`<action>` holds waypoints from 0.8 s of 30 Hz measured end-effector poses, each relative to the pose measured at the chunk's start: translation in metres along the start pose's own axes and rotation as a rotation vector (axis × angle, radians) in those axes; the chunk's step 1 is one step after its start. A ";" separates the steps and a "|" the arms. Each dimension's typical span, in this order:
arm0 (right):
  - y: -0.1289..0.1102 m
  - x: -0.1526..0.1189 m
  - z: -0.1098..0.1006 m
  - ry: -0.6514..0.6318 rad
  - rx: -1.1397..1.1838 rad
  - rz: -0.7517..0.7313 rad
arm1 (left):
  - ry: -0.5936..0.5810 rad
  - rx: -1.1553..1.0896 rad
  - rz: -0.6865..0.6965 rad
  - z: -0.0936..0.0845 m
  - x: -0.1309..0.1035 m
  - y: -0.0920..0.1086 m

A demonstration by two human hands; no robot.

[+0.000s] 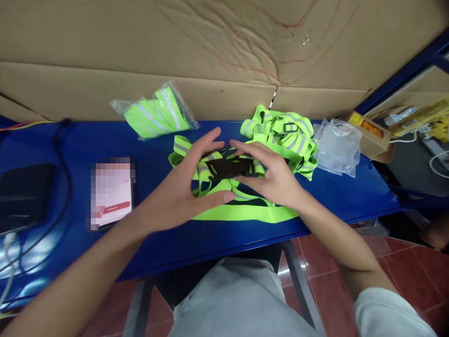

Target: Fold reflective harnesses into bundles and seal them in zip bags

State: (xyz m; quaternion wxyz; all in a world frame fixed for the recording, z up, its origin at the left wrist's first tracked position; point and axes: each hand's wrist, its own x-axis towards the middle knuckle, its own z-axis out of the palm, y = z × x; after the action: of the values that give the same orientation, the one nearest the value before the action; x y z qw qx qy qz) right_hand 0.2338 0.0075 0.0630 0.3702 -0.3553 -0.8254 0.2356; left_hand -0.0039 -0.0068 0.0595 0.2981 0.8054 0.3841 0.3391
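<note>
A neon-yellow reflective strap (pixel 245 213) with grey stripes lies in loose loops on the blue table, with a dark, blurred black piece (pixel 229 168) at its middle. My left hand (pixel 182 192) is at the left side of these loops, fingers and thumb spread wide apart. On the other side, my right hand (pixel 275 175) has its fingers and thumb around the right end of the black piece and the strap beside it. Just behind my right hand is a heap of similar reflective straps (pixel 287 131) with small black buckles.
A clear bag of folded reflective strap (pixel 156 114) lies at the back left. Left of my hands is a phone (pixel 112 192), beyond it a black device (pixel 26 196) with cables. Clear plastic bags (pixel 338 145) and an open cardboard box (pixel 372 135) are at the right.
</note>
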 end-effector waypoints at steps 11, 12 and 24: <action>0.032 0.009 0.011 -0.319 0.775 0.265 | 0.224 -0.590 -0.426 0.014 -0.002 -0.029; 0.035 0.009 0.009 -0.324 0.800 0.300 | 0.247 -0.676 -0.453 0.014 -0.003 -0.027; 0.033 0.000 0.017 -0.514 1.020 0.453 | 0.264 -1.012 -0.579 0.010 -0.006 -0.015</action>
State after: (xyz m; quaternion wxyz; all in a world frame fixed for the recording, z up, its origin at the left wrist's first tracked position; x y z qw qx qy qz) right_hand 0.2338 0.0267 0.0313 0.2236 -0.2317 -0.5753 0.7519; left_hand -0.0057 -0.0061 0.0401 0.6750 0.3768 0.4125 0.4820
